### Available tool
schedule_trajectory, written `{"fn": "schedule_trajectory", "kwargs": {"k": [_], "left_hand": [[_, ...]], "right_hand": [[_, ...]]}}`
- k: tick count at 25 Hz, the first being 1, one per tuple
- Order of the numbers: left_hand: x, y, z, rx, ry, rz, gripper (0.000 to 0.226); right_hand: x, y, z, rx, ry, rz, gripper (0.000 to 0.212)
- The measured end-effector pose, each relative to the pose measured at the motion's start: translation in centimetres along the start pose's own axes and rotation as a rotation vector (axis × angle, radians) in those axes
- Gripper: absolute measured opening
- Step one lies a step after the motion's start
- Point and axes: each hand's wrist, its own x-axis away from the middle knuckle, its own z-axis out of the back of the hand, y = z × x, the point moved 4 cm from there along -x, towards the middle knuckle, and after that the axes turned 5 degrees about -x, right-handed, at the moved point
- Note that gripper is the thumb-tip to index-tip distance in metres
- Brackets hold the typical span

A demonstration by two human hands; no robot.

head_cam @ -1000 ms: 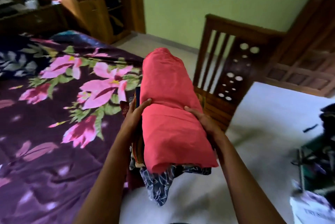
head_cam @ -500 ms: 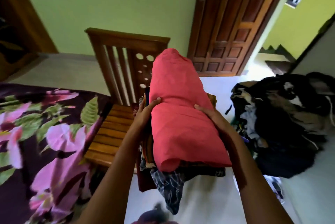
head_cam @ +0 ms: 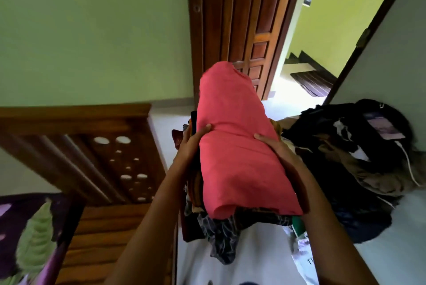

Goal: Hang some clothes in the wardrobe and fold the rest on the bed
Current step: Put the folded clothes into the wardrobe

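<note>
A stack of folded clothes with a coral-red garment on top is carried in front of me, above the floor. Darker patterned pieces hang out underneath. My left hand grips the stack's left side, thumb on the red cloth. My right hand grips its right side, thumb on top. The bed, with its purple floral sheet and wooden footboard, lies at the lower left.
A heap of dark clothes with a phone and white cable on it lies on the floor at the right. A brown wooden door stands open ahead, with a doorway and dark mat beyond. Pale floor shows below the stack.
The view has swung right: the bed has slid off to the lower left, and the door, doorway and dark heap have come into view. Both hands keep the same hold on the stack.
</note>
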Motion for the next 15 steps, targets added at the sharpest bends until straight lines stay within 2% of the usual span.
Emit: {"fn": "schedule_trajectory", "kwargs": {"k": [2, 3, 6, 9, 12, 15], "left_hand": [[-4.5, 1.4, -0.8, -0.001, -0.026, -0.004, 0.072], [-6.6, 2.1, -1.2, 0.018, -0.034, 0.017, 0.074], [-13.5, 3.3, -2.1, 0.018, -0.004, 0.044, 0.076], [-20.7, 4.6, -2.7, 0.039, 0.075, 0.046, 0.080], [-28.2, 6.7, -2.6, 0.092, 0.132, 0.074, 0.092], [-34.7, 9.3, -1.2, 0.140, 0.180, 0.012, 0.087]], "right_hand": [[-4.1, -1.5, 0.5, -0.016, 0.056, -0.022, 0.048], [-6.4, -2.3, 0.4, -0.008, 0.057, -0.026, 0.047], [-14.2, -4.2, -0.1, 0.035, 0.034, -0.049, 0.061], [-21.3, -6.8, -0.6, 0.046, 0.003, -0.029, 0.061], [-28.5, -11.3, -1.8, 0.083, -0.123, -0.019, 0.067], [-35.7, -15.7, -4.2, 0.107, -0.248, -0.017, 0.072]]}}
